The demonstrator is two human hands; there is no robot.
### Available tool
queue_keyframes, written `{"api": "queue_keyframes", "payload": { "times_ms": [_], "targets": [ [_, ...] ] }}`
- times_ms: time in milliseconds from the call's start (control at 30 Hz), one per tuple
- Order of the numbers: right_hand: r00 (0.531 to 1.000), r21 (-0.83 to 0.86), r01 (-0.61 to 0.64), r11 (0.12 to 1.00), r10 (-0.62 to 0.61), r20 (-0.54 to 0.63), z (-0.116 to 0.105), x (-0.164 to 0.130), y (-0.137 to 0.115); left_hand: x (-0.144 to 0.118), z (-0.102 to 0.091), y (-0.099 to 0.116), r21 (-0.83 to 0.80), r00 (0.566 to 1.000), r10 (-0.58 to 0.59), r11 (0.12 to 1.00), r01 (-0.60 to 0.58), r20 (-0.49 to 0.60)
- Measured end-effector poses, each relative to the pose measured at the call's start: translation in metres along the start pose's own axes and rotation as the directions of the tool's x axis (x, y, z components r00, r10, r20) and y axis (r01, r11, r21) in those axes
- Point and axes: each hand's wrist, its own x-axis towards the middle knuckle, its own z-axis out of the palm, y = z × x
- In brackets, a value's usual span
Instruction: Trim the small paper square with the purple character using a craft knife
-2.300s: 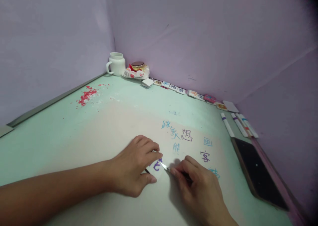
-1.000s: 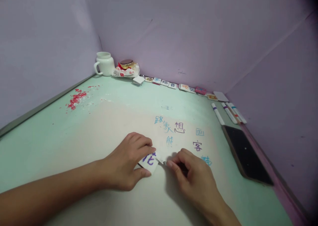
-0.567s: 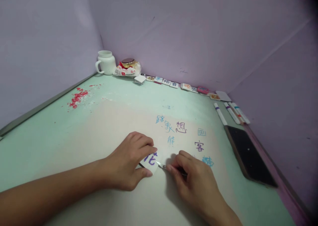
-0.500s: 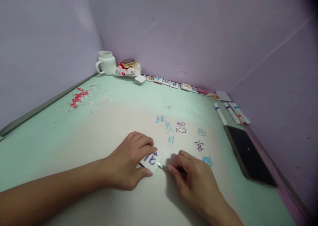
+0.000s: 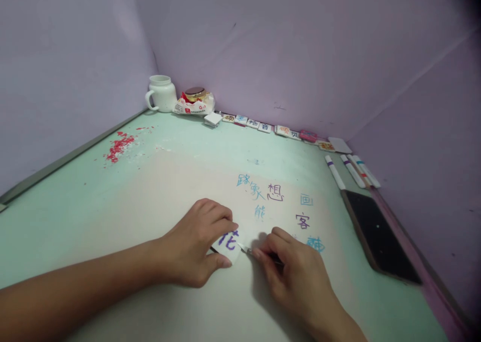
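Observation:
My left hand [image 5: 193, 244] pinches a small white block [image 5: 228, 243] with a purple character on its top and holds it against the pale green table [image 5: 93, 202]. My right hand [image 5: 295, 277] grips a thin carving knife [image 5: 246, 250]. Its metal tip touches the block's right edge. Several blue and purple characters [image 5: 276, 194] are written on the table just beyond my hands.
A white mug [image 5: 161, 93], a packet with a jar [image 5: 194, 103] and a row of small tiles [image 5: 263, 127] line the far wall. Markers [image 5: 351, 171] and a black phone [image 5: 378, 234] lie at the right. Red shavings [image 5: 119, 145] are scattered at the left.
Both hands keep their grip. The knife tip has shifted slightly along the block's right edge. The camera view has drifted a little.

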Motion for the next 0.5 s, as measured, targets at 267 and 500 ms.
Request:
{"api": "queue_keyframes", "payload": {
  "times_ms": [267, 500],
  "targets": [
    [0.996, 0.056, 0.005, 0.998, -0.010, 0.087, -0.0077, 0.0049, -0.0001, -0.0025, 0.0024, -0.0013, -0.029, 1.000, 0.009, 1.000, -0.010, -0.020],
    [0.999, 0.029, -0.021, 0.999, 0.022, -0.024, -0.0006, 0.0011, 0.0014, -0.0012, 0.0014, -0.0013, -0.028, 1.000, 0.009, 1.000, -0.009, 0.001]
  ]
}}
